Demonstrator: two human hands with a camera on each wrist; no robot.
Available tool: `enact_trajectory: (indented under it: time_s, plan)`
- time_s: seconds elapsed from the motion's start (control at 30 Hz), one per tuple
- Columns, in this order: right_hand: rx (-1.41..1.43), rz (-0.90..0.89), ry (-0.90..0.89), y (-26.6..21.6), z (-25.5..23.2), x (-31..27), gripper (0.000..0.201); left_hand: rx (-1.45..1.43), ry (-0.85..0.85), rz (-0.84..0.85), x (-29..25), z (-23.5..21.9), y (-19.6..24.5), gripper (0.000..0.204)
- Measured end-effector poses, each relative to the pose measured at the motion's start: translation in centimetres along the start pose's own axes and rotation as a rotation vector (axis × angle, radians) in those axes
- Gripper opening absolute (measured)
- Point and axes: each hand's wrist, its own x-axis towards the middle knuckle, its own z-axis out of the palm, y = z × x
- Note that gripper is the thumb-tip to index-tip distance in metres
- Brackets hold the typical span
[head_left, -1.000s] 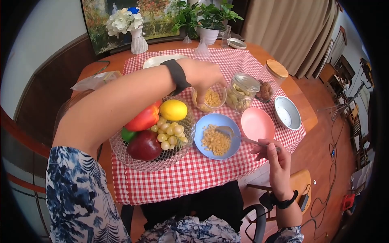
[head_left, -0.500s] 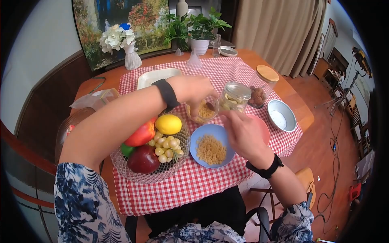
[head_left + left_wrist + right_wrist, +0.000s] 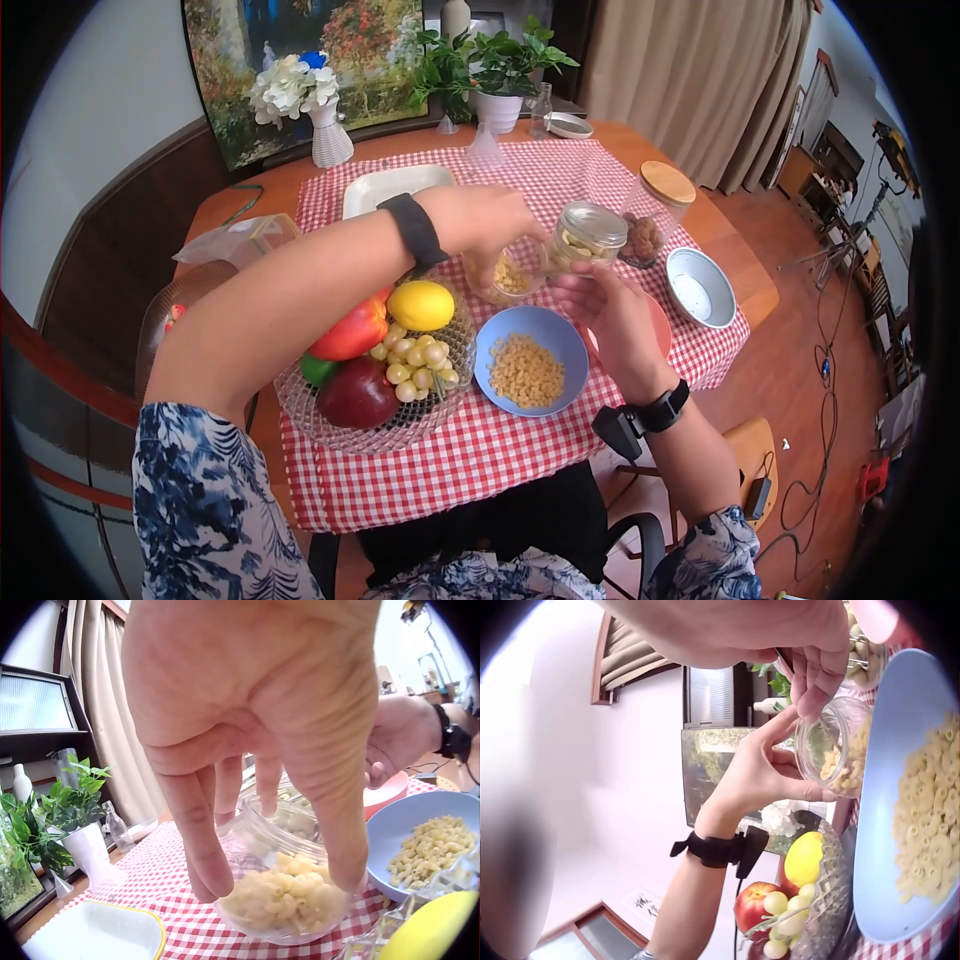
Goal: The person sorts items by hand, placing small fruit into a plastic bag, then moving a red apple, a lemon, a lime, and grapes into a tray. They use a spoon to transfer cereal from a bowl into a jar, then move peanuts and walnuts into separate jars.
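1. While the left hand [image 3: 490,222] clamps the tilted pasta jar [image 3: 505,275] just beyond the blue bowl [image 3: 530,345], some pasta already lies in that bowl.
2. The right hand [image 3: 605,310], fingers curled at the jar's mouth, holds nothing I can make out; more pasta remains inside the jar.

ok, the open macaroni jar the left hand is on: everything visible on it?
The macaroni jar is clear, glass or plastic, round and squat, with a wide open mouth and no lid. Pale elbow macaroni fills its lower part. It looks tilted, its mouth turned toward the blue bowl. The left hand grips it from above, fingers around the rim; the right hand is beside it.
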Motion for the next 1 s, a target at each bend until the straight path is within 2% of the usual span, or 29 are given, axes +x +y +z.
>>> enact_trajectory:
  time_s: [0.07,0.17,0.37,0.47,0.63,0.77,0.9,0.97,1.0]
  plan:
    - [0.141,0.103,0.034,0.1,-0.2,0.0,0.034,-0.011,0.009,0.009,0.0,0.0,0.1,0.086]
    - [0.172,0.124,0.044,0.0,-0.4,-0.1,0.034,0.012,-0.009,-0.026,0.1,-0.2,0.3,0.086]
    - [0.139,0.057,0.051,-0.6,-1.3,-1.2,0.034,-0.032,-0.014,0.009,0.0,-0.7,0.5,0.085]
    - [0.144,0.031,0.056,-1.2,-2.3,-1.8,0.034,-0.057,-0.055,-0.036,0.1,-0.7,0.5,0.086]
    - [0.143,0.024,0.11,-2.5,-4.1,-4.7,0.034,-0.014,-0.012,-0.006,0.2,0.0,-0.3,0.088]
    - [0.127,0.038,0.11,-1.6,-6.3,-7.5,0.036,-0.011,-0.024,-0.028,0.1,-0.5,0.2,0.09]
    - [-0.093,-0.065,0.01,-0.7,-6.3,-10.5,0.038,0.024,-0.064,-0.06,0.3,-0.5,0.1,0.091]
    - [-0.433,-0.289,-0.116,-0.7,-6.0,-11.3,0.035,0.032,-0.053,-0.047,0.2,-0.4,0.1,0.091]
    - [-0.494,-0.371,-0.11,-0.9,-5.6,-11.2,0.03,0.023,-0.052,-0.051,0.2,-0.4,0.1,0.09]
